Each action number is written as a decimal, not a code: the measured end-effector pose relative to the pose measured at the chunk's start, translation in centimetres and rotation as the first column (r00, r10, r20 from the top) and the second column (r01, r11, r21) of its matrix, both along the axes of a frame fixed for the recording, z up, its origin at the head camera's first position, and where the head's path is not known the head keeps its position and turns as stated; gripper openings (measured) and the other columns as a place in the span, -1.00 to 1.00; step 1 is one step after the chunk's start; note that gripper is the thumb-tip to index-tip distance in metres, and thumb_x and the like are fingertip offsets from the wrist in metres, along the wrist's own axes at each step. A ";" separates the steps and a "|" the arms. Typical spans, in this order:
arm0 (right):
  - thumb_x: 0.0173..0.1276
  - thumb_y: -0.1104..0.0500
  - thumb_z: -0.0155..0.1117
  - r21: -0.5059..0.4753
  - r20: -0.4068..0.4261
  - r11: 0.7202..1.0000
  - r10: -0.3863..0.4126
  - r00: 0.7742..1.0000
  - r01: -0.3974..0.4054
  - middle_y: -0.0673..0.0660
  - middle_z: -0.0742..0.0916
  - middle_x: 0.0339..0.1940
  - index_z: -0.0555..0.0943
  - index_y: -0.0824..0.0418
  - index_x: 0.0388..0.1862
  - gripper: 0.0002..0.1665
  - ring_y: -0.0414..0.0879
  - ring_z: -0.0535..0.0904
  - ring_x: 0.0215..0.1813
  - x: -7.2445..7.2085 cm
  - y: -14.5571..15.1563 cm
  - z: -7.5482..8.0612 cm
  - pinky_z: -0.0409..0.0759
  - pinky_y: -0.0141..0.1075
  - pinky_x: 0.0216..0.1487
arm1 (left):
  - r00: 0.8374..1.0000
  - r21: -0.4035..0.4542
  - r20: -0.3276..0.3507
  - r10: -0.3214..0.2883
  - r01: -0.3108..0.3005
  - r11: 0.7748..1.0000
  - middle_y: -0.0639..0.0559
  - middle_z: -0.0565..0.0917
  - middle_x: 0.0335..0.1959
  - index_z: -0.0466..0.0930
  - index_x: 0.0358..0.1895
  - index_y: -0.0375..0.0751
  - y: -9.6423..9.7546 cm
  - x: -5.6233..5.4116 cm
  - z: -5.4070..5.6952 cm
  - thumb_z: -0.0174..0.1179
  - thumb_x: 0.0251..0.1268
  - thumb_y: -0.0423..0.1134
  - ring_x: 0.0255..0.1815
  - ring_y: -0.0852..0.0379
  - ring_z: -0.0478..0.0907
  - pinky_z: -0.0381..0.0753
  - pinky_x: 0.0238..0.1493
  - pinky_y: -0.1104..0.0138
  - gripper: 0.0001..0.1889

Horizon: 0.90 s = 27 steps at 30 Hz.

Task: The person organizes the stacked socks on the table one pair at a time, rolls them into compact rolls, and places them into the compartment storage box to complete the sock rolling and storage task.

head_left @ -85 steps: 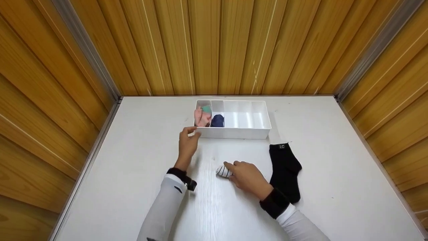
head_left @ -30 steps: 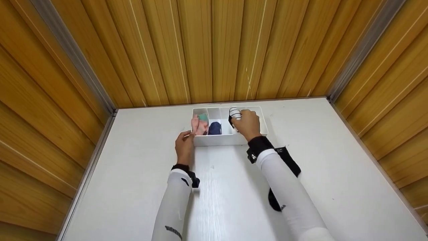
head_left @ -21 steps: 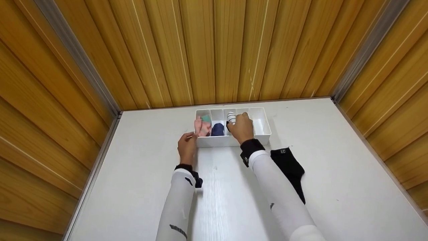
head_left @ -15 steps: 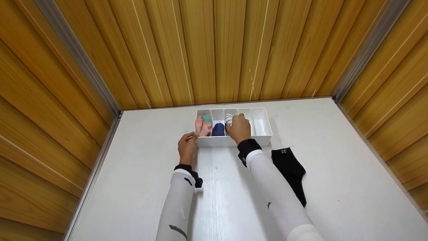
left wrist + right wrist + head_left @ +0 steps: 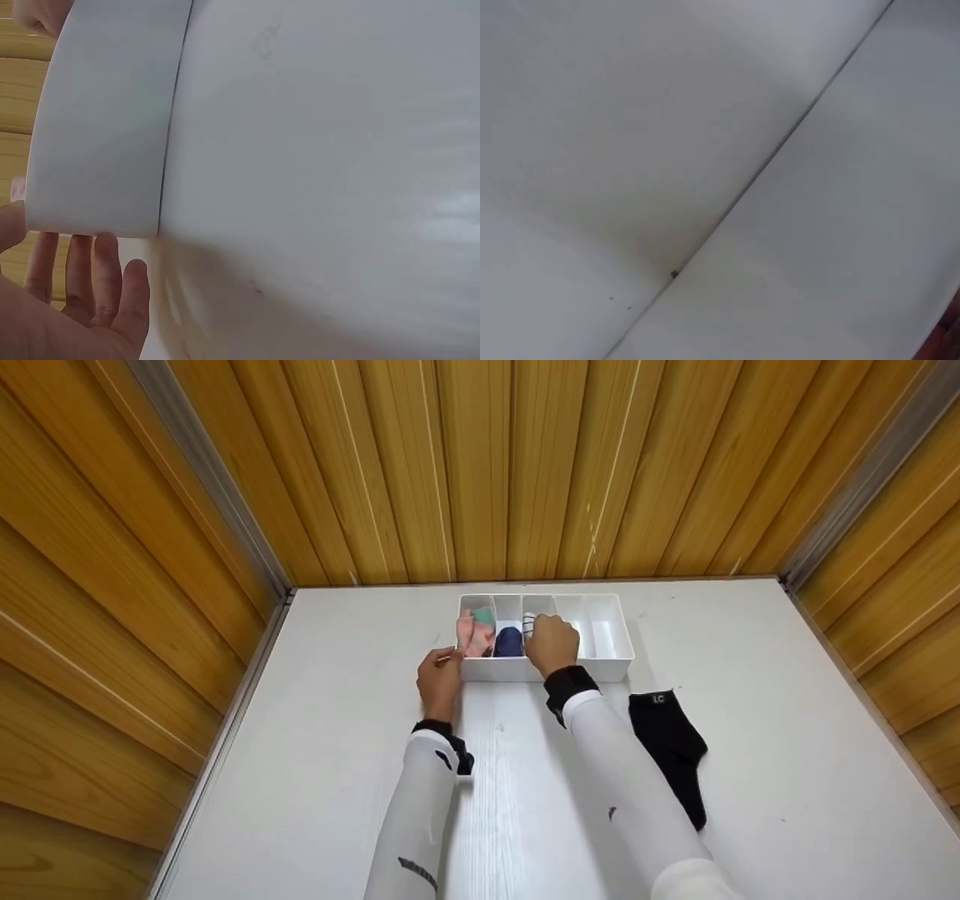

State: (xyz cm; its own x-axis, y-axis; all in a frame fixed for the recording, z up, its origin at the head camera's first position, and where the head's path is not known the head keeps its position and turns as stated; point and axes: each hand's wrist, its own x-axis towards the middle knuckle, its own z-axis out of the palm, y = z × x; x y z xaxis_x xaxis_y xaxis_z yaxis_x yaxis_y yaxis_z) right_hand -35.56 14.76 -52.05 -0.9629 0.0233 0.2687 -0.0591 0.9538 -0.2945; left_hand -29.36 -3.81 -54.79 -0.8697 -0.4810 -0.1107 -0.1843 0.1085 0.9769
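A white divided box stands near the back of the table. My right hand reaches into its third compartment from the left and holds a rolled white sock with dark stripes, mostly hidden under the fingers. At the box's left front corner is my left hand; the left wrist view shows its fingers loosely extended against the end wall, thumb close to the rim. A pink and green sock bundle fills the leftmost compartment. Beside it lies a rolled navy sock.
A black sock lies flat on the white table, partly behind my right forearm. Wood-patterned panels enclose the table at the back and sides. The right wrist view shows mainly the box wall and tabletop.
My right hand has carried the striped sock roll from the table to the box and lowered it into the third compartment. My left hand has come up to the box's corner and stayed there.
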 end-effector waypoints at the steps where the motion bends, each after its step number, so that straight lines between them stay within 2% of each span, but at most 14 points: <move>1: 0.24 0.14 0.36 0.007 0.009 1.000 0.005 1.000 -0.005 0.34 0.81 -0.30 0.73 0.32 -0.33 -0.77 0.28 0.77 -0.23 0.0 0.1 0.0 0.69 0.13 -0.23 | 1.000 -0.006 0.001 -0.001 0.001 1.000 -0.07 0.79 -0.11 0.76 -0.08 -0.08 0.1 0.1 0.0 0.31 0.31 -0.09 -0.08 0.01 0.68 0.52 -0.05 0.24 -0.78; 5: 0.31 0.16 0.25 0.064 0.056 0.998 0.026 0.998 -0.029 0.35 0.81 -0.28 0.74 0.34 -0.32 -0.75 0.28 0.77 -0.21 0.0 0.3 0.3 0.70 0.13 -0.22 | 1.000 -0.014 -0.006 -0.016 0.016 1.000 -0.06 0.79 -0.09 0.75 -0.07 -0.07 0.4 0.3 0.1 0.32 0.31 -0.07 -0.04 -0.01 0.68 0.53 0.02 0.18 -0.77; 11: 0.38 0.15 0.15 0.177 0.144 0.979 0.078 0.986 -0.103 0.33 0.80 -0.25 0.76 0.36 -0.28 -0.68 0.23 0.76 -0.17 0.4 0.6 0.3 0.71 0.11 -0.19 | 1.000 -0.020 0.009 -0.027 0.027 0.999 -0.06 0.79 -0.11 0.75 -0.08 -0.07 0.4 0.7 -0.1 0.32 0.32 -0.06 -0.07 -0.01 0.67 0.52 -0.01 0.19 -0.77; 15: 0.35 0.19 0.11 0.181 0.137 0.976 0.097 0.986 -0.121 0.31 0.78 -0.28 0.76 0.35 -0.35 -0.68 0.21 0.75 -0.19 0.8 0.9 0.1 0.71 0.12 -0.24 | 0.999 -0.010 0.023 -0.035 0.035 0.999 -0.06 0.78 -0.12 0.75 -0.10 -0.07 0.3 0.8 0.0 0.31 0.31 -0.05 -0.11 0.01 0.66 0.51 -0.06 0.23 -0.77; 19: 0.34 0.19 0.11 0.158 0.048 0.982 0.095 0.994 -0.101 0.30 0.77 -0.32 0.74 0.34 -0.43 -0.68 0.20 0.75 -0.25 0.9 1.3 -0.6 0.71 0.12 -0.30 | 0.998 0.011 0.018 -0.059 0.059 0.998 -0.07 0.78 -0.11 0.75 -0.09 -0.10 0.4 0.8 0.1 0.31 0.32 -0.05 -0.15 0.05 0.66 0.52 -0.12 0.29 -0.76; 22: 0.39 0.17 0.06 0.122 -0.018 0.987 0.109 0.994 -0.106 0.29 0.75 -0.29 0.72 0.36 -0.38 -0.65 0.19 0.74 -0.27 0.9 1.6 -1.3 0.72 0.11 -0.30 | 0.998 0.028 0.017 -0.065 0.065 0.998 -0.09 0.78 -0.11 0.75 -0.08 -0.11 0.3 0.9 0.1 0.31 0.33 -0.07 -0.19 0.07 0.66 0.52 -0.16 0.32 -0.76; 24: 0.44 0.17 0.02 0.065 -0.039 0.991 0.124 0.992 -0.121 0.29 0.73 -0.27 0.70 0.36 -0.30 -0.64 0.21 0.74 -0.26 1.0 1.8 -1.5 0.72 0.10 -0.26 | 0.998 0.037 0.022 -0.066 0.065 0.997 -0.09 0.77 -0.12 0.75 -0.08 -0.12 0.3 0.9 0.0 0.32 0.33 -0.08 -0.22 0.08 0.65 0.52 -0.19 0.34 -0.76; 27: 0.50 0.17 0.01 -0.072 -0.059 0.985 0.152 0.987 -0.156 0.27 0.72 -0.21 0.69 0.34 -0.19 -0.66 0.20 0.72 -0.18 0.8 2.4 -1.3 0.70 0.06 -0.14 | 0.997 0.042 0.027 -0.072 0.071 0.997 -0.09 0.78 -0.14 0.75 -0.07 -0.12 0.5 0.7 0.0 0.32 0.33 -0.08 -0.23 0.10 0.66 0.50 -0.21 0.36 -0.76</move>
State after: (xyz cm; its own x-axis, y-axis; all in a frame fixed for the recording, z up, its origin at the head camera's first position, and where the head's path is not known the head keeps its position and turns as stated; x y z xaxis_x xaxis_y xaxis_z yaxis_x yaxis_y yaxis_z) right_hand -34.72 17.18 -53.32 -0.9410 -0.1020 0.3228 -0.2214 0.9067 -0.3589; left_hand -28.62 -3.28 -54.82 -0.8979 -0.4123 -0.1543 -0.2053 0.0820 0.9753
